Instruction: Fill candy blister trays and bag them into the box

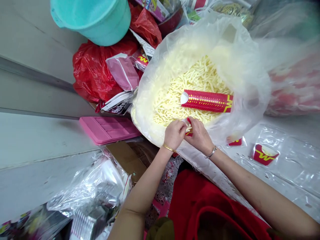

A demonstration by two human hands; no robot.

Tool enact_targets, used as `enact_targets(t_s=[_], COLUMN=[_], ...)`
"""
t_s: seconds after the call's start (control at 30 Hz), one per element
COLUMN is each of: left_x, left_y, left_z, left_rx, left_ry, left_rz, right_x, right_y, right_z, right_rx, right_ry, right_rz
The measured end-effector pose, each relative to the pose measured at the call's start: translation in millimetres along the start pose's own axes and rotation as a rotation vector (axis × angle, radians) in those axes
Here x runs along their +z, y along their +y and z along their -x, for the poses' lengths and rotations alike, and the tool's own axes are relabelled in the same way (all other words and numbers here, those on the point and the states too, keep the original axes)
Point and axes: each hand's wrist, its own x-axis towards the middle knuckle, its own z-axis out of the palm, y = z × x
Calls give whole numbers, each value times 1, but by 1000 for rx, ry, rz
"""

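My left hand [175,133] and my right hand [199,136] meet at the near edge of a large clear plastic bag. Between them is a small red fries box [189,134] with a pale inside, mostly hidden by my fingers. A few cream-coloured fry-shaped sticks show at its mouth. My right hand is closed around the box; the curled fingertips of my left hand pinch at its other side. Loose fry-shaped sticks [180,85] fill the bag. On top of them lies a long nested stack of red fries boxes [206,101] with yellow markings.
Right of the bag, filled boxes [265,154] sit in clear plastic packaging [297,156]. A turquoise basin [100,26], red plastic bags [93,71] and a pink plastic tray [112,129] stand to the left. Clear packaging [87,190] piles up at lower left, beside cardboard [127,158].
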Motion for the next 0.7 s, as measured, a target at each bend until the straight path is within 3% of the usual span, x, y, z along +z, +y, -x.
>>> enact_targets(t_s=[0.13, 0.23, 0.3, 0.4, 0.53, 0.63, 0.7], left_x=[9, 10, 4, -10, -17, -13, -11], left_y=[10, 10, 4, -13, -42, -58, -62], left_z=[8, 13, 9, -10, -41, -48, -44], left_rx=[32, 106, 126, 72, 96, 74, -46], left_ry=[-33, -162, -126, 10, -111, -98, -2], left_rz=[-75, -64, -72, -318, -645, -557, -329], right_x=[-1, -3, -3, -3, -3, -5, -6], right_y=[8, 15, 19, 25, 29, 29, 29], right_z=[4, 9, 11, 13, 14, 14, 13], right_rx=[-12, -66, -50, 0, 17, 32, 42], right_ry=[2, -23, -10, 20, 5, 3, 5], right_rz=[1, -15, -21, -16, -8, -18, -28])
